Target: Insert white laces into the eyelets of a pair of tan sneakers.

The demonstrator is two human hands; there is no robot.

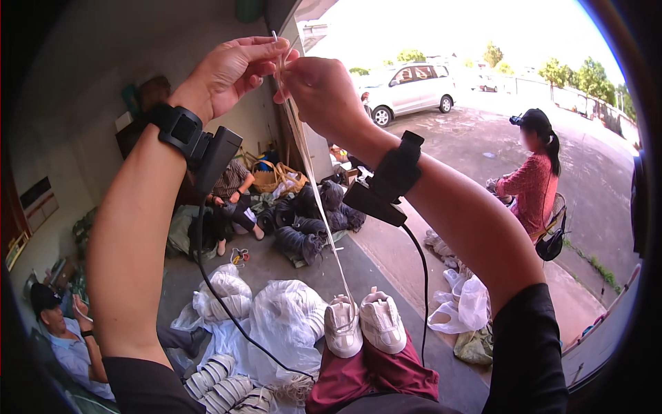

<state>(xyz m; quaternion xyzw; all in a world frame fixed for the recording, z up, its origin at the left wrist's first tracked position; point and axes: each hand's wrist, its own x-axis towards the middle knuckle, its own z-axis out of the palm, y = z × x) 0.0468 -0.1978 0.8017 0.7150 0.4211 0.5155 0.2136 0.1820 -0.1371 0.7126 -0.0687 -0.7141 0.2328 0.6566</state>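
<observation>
Both my hands are raised high in front of me at the upper middle. My left hand [241,69] pinches the top ends of a long pale bundle of cords [303,148] between thumb and fingers. Just beside it, my right hand [318,86] is closed around the same cords. From my hands the cords run taut and slanting down to my left shoe [343,328], where they seem to loop over its top. My right shoe [383,322] rests beside it. A black strapped device sits on each of my wrists, with a black cable hanging from it.
Clear plastic sheeting [276,317] with wrapped pale bundles lies left of my feet, near striped cord bundles [219,386]. Dark bundles [300,234] and a wicker basket [265,181] are farther off. White bags [469,300] lie right. Co-workers sit left, behind and right; a van [410,90] stands outside.
</observation>
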